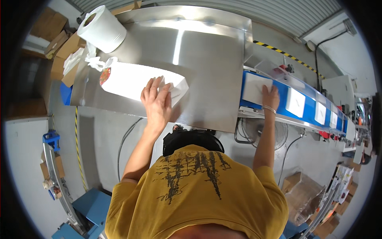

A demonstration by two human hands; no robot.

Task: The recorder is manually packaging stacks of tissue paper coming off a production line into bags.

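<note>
A long white block, apparently a row of flat white packets, lies on the steel table. A red patterned patch shows at its left end. My left hand is bent over the block's right end, fingers curled against the white surface. Over on the blue conveyor belt, my right hand grips the right edge of a flat white packet. Part of that edge is hidden under the fingers. Further along the belt lie more white packets, each with a small dark mark.
A big white roll stands at the table's far left, beside crumpled white material. Clear plastic guards run along the belt's far side. Below the belt is a floor fan. Cardboard boxes sit left of the table.
</note>
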